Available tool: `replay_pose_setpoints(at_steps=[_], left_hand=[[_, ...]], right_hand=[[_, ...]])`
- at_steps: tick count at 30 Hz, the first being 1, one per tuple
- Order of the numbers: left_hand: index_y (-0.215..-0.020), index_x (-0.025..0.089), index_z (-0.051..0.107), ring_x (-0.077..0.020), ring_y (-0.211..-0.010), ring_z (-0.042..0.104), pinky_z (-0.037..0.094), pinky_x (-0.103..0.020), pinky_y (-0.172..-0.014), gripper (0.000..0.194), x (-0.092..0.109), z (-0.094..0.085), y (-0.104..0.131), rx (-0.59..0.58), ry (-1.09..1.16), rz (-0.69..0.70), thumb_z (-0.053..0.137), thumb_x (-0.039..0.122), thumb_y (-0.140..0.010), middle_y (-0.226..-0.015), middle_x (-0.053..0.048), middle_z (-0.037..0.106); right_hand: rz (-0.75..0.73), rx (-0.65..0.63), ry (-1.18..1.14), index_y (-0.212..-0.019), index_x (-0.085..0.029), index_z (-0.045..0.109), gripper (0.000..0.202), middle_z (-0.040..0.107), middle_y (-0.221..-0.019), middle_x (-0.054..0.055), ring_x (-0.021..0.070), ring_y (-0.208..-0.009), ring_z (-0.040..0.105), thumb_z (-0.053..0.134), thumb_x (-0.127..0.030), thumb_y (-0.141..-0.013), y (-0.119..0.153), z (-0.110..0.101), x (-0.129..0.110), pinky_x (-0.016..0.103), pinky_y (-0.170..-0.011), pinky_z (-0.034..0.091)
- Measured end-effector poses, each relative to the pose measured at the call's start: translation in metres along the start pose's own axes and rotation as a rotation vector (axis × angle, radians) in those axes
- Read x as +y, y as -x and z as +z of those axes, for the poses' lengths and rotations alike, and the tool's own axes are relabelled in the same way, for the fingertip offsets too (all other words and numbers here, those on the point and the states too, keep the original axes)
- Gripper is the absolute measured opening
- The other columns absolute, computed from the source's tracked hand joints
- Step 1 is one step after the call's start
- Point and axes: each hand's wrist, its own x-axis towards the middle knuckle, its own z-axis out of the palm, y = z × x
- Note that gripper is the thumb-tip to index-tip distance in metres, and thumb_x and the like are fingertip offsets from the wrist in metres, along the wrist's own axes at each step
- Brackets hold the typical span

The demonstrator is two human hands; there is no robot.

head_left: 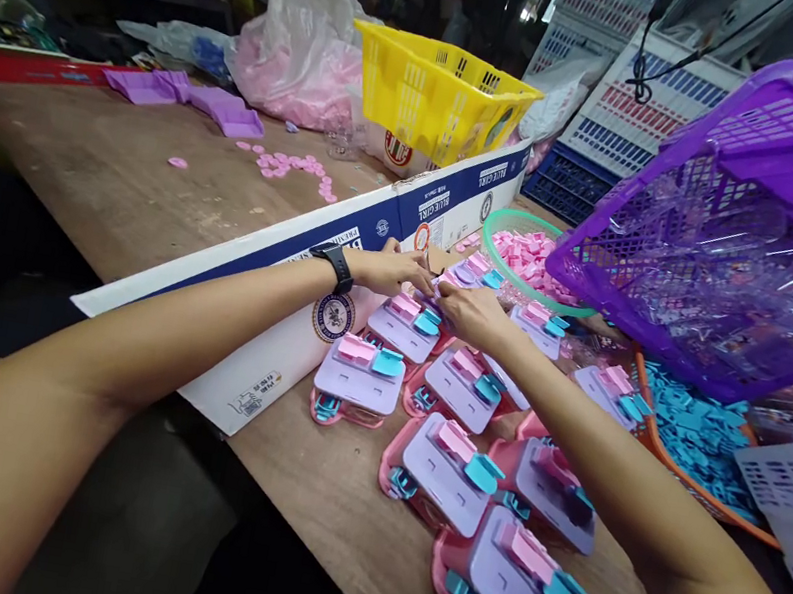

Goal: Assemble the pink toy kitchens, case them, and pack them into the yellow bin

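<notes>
My left hand (399, 271), with a black watch at the wrist, reaches along the cardboard divider to the far end of the toy rows. Close beside it is my right hand (471, 314). Both have bent fingers at a purple-lidded toy box (468, 270) with pink and blue clips; what the fingertips pinch is too small to tell. Nearer me, similar boxes stand in rows, among them one by the divider (358, 384) and one at the front (530, 588).
The cardboard divider (271, 317) runs along the left. Beyond are a yellow basket (431, 90) and pink discs (289, 164). To the right are a green-rimmed basket of pink parts (529, 258), a tilted purple basket (689, 184) and an orange basket of blue parts (699, 439).
</notes>
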Motion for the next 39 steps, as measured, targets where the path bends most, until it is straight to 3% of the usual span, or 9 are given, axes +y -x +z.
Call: replay_pose_setpoints(at_steps=[8,12,15,18,21,25,31,35,39], left_hand=[[-0.127,0.029,0.075,-0.027,-0.129,0.056,0.029,-0.046,-0.108,0.079,0.013,-0.011,-0.003,-0.105,0.014,-0.173,0.044,-0.009,-0.065,-0.132,-0.004,0.074],[-0.123,0.024,0.077,-0.0252,-0.126,0.062,0.042,-0.042,-0.107,0.067,0.036,-0.018,0.009,0.198,0.112,-0.303,0.046,-0.004,-0.07,-0.129,-0.007,0.074],[-0.126,0.02,0.074,-0.0221,-0.11,0.068,0.051,-0.036,-0.098,0.049,0.068,-0.016,0.023,0.461,0.325,-0.263,0.054,0.009,-0.083,-0.117,-0.008,0.076],[-0.126,0.019,0.072,-0.02,-0.098,0.07,0.055,-0.034,-0.088,0.039,0.103,-0.011,0.035,0.506,0.571,-0.168,0.067,0.034,-0.091,-0.111,-0.009,0.077],[-0.117,0.016,0.075,-0.0197,-0.092,0.07,0.055,-0.034,-0.083,0.04,0.127,-0.007,0.043,0.506,0.653,-0.165,0.077,0.039,-0.085,-0.105,-0.01,0.077],[-0.103,0.015,0.078,-0.0182,-0.085,0.069,0.054,-0.032,-0.077,0.032,0.134,-0.01,0.055,0.572,0.781,-0.203,0.079,0.039,-0.081,-0.096,-0.008,0.078],[-0.088,0.013,0.079,-0.0161,-0.078,0.069,0.052,-0.03,-0.076,0.029,0.113,-0.008,0.074,0.611,0.98,-0.298,0.081,0.039,-0.076,-0.086,-0.007,0.078],[-0.085,0.014,0.079,-0.0166,-0.078,0.071,0.054,-0.029,-0.076,0.021,0.1,0.003,0.078,0.596,0.988,-0.358,0.078,0.033,-0.077,-0.083,-0.007,0.079],[-0.089,0.016,0.081,-0.0196,-0.084,0.074,0.056,-0.032,-0.08,0.015,0.089,0.007,0.082,0.622,0.719,-0.455,0.069,0.022,-0.081,-0.09,-0.007,0.081]], right_hand=[[0.037,0.125,-0.317,-0.1,-0.013,0.079,0.021,0.072,-0.105,0.011,0.0191,-0.085,0.064,0.059,-0.021,-0.097,0.005,0.0,0.013,0.029,-0.061,0.031],[0.276,0.368,-0.991,-0.128,-0.014,0.07,0.049,0.073,-0.106,0.011,0.0182,-0.08,0.063,0.036,-0.044,-0.11,0.023,-0.008,0.013,0.028,-0.071,0.046],[0.383,0.354,-1.461,-0.158,-0.019,0.04,0.066,0.07,-0.124,0.015,0.0172,-0.076,0.063,0.01,-0.052,-0.111,0.04,-0.024,-0.003,0.032,-0.071,0.053],[0.347,0.275,-1.675,-0.164,-0.022,0.026,0.073,0.065,-0.132,0.017,0.018,-0.079,0.065,0.001,-0.06,-0.108,0.049,-0.041,-0.025,0.032,-0.072,0.055],[0.312,0.213,-1.788,-0.16,-0.024,0.035,0.075,0.067,-0.122,0.014,0.0175,-0.074,0.064,0.003,-0.066,-0.106,0.047,-0.053,-0.044,0.03,-0.066,0.054],[0.307,0.298,-1.763,-0.151,-0.023,0.048,0.064,0.069,-0.121,0.012,0.0164,-0.079,0.066,0.018,-0.061,-0.11,0.045,-0.053,-0.062,0.031,-0.075,0.058],[0.197,0.782,-1.236,-0.114,-0.019,0.077,0.044,0.069,-0.13,0.014,0.0247,-0.113,0.067,0.058,-0.056,-0.1,0.054,-0.028,-0.075,0.039,-0.096,0.056],[0.171,0.766,-1.221,-0.103,-0.018,0.082,0.039,0.079,-0.102,0.012,0.0245,-0.094,0.074,0.067,-0.053,-0.096,0.046,-0.012,-0.077,0.037,-0.083,0.058],[0.202,0.669,-1.157,-0.096,-0.019,0.084,0.037,0.078,-0.082,0.008,0.0207,-0.071,0.071,0.068,-0.053,-0.096,0.033,-0.002,-0.076,0.032,-0.067,0.054]])
